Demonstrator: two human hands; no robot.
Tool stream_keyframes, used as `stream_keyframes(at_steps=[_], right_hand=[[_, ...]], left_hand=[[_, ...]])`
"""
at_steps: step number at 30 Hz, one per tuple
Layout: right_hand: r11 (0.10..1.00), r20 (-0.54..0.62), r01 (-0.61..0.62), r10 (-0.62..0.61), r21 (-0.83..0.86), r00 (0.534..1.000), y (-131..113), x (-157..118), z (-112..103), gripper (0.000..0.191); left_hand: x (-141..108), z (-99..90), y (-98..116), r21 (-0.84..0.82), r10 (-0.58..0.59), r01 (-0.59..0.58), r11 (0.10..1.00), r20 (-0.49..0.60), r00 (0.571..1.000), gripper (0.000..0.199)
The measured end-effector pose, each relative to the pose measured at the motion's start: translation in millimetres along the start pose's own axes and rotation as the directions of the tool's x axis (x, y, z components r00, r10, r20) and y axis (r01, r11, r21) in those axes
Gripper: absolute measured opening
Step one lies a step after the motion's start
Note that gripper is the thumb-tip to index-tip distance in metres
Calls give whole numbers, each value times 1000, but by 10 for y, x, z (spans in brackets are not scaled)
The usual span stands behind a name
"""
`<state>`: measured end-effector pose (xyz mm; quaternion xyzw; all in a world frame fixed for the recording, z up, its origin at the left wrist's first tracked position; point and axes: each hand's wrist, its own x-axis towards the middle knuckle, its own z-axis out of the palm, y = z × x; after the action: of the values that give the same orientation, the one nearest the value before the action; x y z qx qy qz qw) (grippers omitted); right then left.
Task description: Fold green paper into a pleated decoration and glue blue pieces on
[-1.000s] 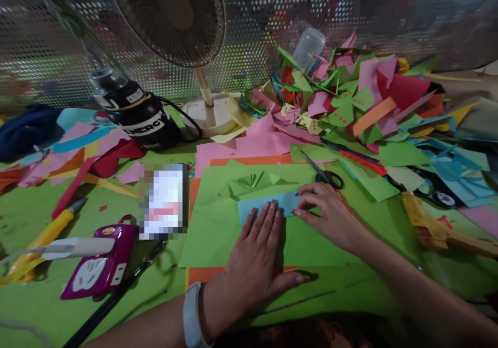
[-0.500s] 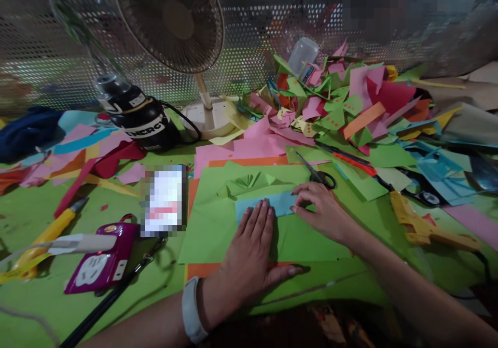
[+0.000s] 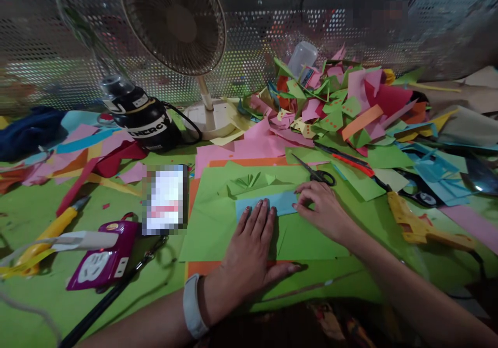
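Note:
A light blue paper strip [image 3: 286, 203] lies across a green paper sheet [image 3: 218, 241] in front of me. My left hand [image 3: 249, 247] rests flat on the strip's left half, fingers stretched out and thumb pointing right. At the strip's right end, my right hand [image 3: 324, 210] has its fingers curled, with thumb and fingertips at the edge of the paper. Just beyond the strip sits a folded green paper piece [image 3: 251, 182] with fanned pleats. Black-handled scissors [image 3: 322, 176] lie behind my right hand.
A pile of coloured paper scraps [image 3: 334, 99] fills the back right. A fan [image 3: 181, 24] and black bottle [image 3: 151, 122] stand at the back. A phone [image 3: 165, 200], purple power strip [image 3: 105, 254] and yellow cutter [image 3: 50, 236] lie left; a yellow glue gun [image 3: 412, 221] lies right.
The view has shifted slightly. My left hand stays pressed on the blue strip, and my right hand remains at its right end with hardly any movement.

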<state>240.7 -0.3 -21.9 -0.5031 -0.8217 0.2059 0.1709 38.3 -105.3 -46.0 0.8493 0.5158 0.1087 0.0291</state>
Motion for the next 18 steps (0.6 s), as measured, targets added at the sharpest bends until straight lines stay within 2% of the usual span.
stream_keyframes(at_steps=[4, 7, 11, 15, 18], right_hand=[[992, -68, -4, -5, -125, 998, -62, -39, -89, 14], [962, -107, 75, -106, -262, 989, -211, -127, -153, 18], [878, 37, 291, -299, -380, 953, -361, -306, -42, 39], [842, 94, 353, -346, -409, 933, -306, -440, 174, 49], [823, 98, 383, -378, -420, 921, -231, -470, 247, 53]], left_hand=[[0, 8, 1, 2, -1, 1, 1000, -11, 1000, 105], [-1, 14, -3, -9, 5, -6, 1000, -40, 999, 105], [-1, 11, -1, -13, 19, -20, 1000, -53, 998, 103], [22, -22, 24, 13, 4, -4, 1000, -33, 999, 103], [43, -61, 48, 31, -3, 3, 1000, 0, 1000, 101]])
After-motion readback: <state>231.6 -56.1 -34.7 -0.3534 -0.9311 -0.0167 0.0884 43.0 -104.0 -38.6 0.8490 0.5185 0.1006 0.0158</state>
